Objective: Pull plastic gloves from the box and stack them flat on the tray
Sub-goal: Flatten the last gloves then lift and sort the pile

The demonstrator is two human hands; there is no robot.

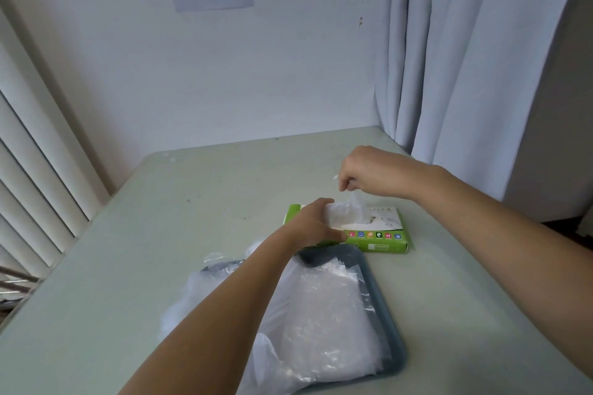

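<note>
The right grip (372, 171) pinches a plastic glove (349, 207) sticking up from the green box (382, 244) (its slot faces up), while the left grip (313, 221) clasps the box's left end on the counter (192, 202). Just nearer, stacked gloves (327, 308) lie on the grey tray (337, 255).

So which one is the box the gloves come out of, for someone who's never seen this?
Find the pale table against the white wall, then the dark blue-grey plastic tray heaped with clear gloves. Just beyond its far rim lies the flat green cardboard box, the only brightly coloured thing there, with a thin clear glove rising from its top opening.
</note>
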